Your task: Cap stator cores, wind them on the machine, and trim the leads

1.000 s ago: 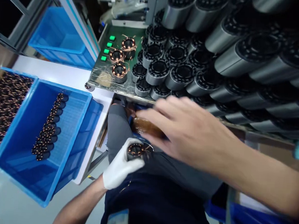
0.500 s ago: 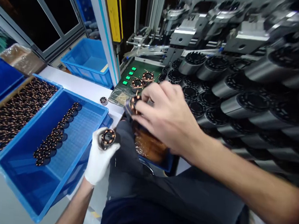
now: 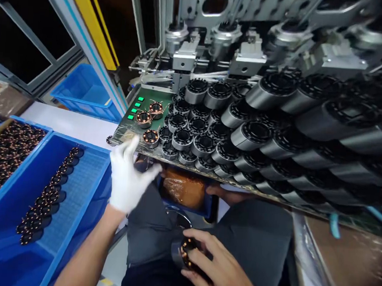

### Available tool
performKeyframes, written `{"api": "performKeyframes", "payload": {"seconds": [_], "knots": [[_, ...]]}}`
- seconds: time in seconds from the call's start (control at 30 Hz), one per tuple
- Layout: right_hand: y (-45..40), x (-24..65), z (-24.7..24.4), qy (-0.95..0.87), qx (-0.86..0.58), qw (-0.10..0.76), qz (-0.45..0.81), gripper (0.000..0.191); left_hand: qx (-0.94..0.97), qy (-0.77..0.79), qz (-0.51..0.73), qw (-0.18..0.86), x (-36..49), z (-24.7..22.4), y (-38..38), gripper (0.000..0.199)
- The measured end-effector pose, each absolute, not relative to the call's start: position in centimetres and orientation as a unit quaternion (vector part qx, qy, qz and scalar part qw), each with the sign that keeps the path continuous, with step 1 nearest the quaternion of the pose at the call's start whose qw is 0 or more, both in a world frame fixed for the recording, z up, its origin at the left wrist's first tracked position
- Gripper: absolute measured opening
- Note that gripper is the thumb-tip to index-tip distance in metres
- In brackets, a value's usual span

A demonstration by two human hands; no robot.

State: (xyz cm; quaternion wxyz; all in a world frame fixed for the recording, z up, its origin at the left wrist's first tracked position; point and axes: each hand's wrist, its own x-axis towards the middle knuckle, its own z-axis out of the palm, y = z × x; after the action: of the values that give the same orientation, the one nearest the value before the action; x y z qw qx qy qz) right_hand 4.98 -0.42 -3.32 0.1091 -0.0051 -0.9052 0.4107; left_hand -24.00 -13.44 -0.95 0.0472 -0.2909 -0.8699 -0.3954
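Observation:
My left hand (image 3: pixel 126 180), in a white glove, is open at the near left edge of the green work surface (image 3: pixel 133 133), its thumb and fingers apart. Just beyond its fingertips stands a copper-wound motor stator (image 3: pixel 150 139). Two more wound stators (image 3: pixel 143 119) with loose wire ends sit behind that one. Low over my lap, my bare right hand (image 3: pixel 219 265) grips another wound stator (image 3: pixel 178 253), tilted on its side, with fingers over its copper-dotted face. Stacked black-topped stator cores (image 3: pixel 204 144) without visible copper fill the surface to the right.
A blue bin (image 3: pixel 91 206) at left holds a row of wound stators (image 3: pixel 50 195); a fuller bin (image 3: pixel 9 157) lies beyond it. Machine heads (image 3: pixel 225 35) hang behind the stacks. Green lit buttons (image 3: pixel 134 110) line the surface's left side. A brown-filled bin (image 3: pixel 184 190) stands below.
My right hand has drawn back from the surface to my lap with a stator. My left hand, which held a stator, is now empty and farther forward. The view has swung right.

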Motion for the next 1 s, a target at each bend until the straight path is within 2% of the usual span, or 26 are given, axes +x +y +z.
{"api": "performKeyframes", "payload": {"seconds": [0.03, 0.07, 0.1, 0.13, 0.17, 0.2, 0.27, 0.37, 0.47, 0.53, 0.63, 0.67, 0.73, 0.8, 0.9, 1.0], "knots": [[0.3, 5.3, -2.9, -0.908, -0.011, 0.096, 0.408, 0.012, -0.320, -0.846, -0.425, -0.047, -21.8, -0.8, -14.4, 0.100], [1.1, 5.3, -2.3, -0.909, -0.013, 0.087, 0.407, 0.011, -0.341, -0.797, -0.451, -0.210, -19.5, -0.7, -15.1, 0.108], [1.8, 5.2, -1.5, -0.910, -0.008, 0.079, 0.406, 0.010, -0.338, -0.724, -0.460, -0.387, -17.3, -0.6, -15.6, 0.125], [2.4, 4.9, -0.8, -0.911, 0.001, 0.079, 0.406, 0.008, -0.317, -0.643, -0.469, -0.515, -15.5, -0.6, -15.6, 0.138], [2.9, 4.6, -0.1, -0.911, 0.012, 0.087, 0.404, 0.008, -0.284, -0.567, -0.479, -0.607, -14.0, -0.6, -15.4, 0.147], [3.3, 4.2, 0.5, -0.912, 0.020, 0.100, 0.398, 0.010, -0.248, -0.513, -0.498, -0.653, -12.9, -0.6, -15.0, 0.152], [4.1, 3.5, 1.4, -0.919, 0.033, 0.133, 0.370, 0.022, -0.200, -0.489, -0.551, -0.646, -12.1, -0.4, -14.0, 0.144], [5.0, 3.4, 2.0, -0.945, 0.057, 0.176, 0.271, 0.046, -0.216, -0.544, -0.578, -0.569, -12.9, 0.2, -13.0, 0.122], [6.0, 4.1, 2.2, -0.953, 0.077, 0.228, 0.184, 0.048, -0.256, -0.576, -0.572, -0.525, -13.6, 0.9, -13.0, 0.106], [6.5, 4.6, 2.2, -0.950, 0.072, 0.245, 0.182, 0.042, -0.257, -0.580, -0.573, -0.519, -13.2, 1.3, -13.0, 0.107], [6.3, 4.8, 2.5, -0.912, 0.059, 0.248, 0.321, 0.021, -0.262, -0.607, -0.585, -0.469, -12.4, 1.3, -12.6, 0.106], [5.8, 4.6, 2.5, -0.872, 0.046, 0.253, 0.417, 0.015, -0.275, -0.627, -0.581, -0.440, -12.2, 1.1, -12.3, 0.098], [4.3, 3.9, 2.4, -0.721, -0.010, 0.276, 0.635, 0.022, -0.307, -0.653, -0.564, -0.401, -11.9, 0.6, -11.6, 0.069], [2.3, 3.2, 1.8, -0.574, -0.084, 0.289, 0.762, 0.028, -0.303, -0.609, -0.601, -0.419, -11.4, -0.2, -10.9, 0.046], [-0.3, 3.1, 0.0, -0.551, -0.106, 0.323, 0.762, 0.023, -0.191, -0.431, -0.740, -0.479, -9.7, -1.0, -10.0, 0.042], [-1.4, 4.7, -2.0, -0.612, -0.056, 0.336, 0.714, 0.015, -0.069, -0.314, -0.802, -0.504, -8.4, -1.1, -9.3, 0.032]]}}
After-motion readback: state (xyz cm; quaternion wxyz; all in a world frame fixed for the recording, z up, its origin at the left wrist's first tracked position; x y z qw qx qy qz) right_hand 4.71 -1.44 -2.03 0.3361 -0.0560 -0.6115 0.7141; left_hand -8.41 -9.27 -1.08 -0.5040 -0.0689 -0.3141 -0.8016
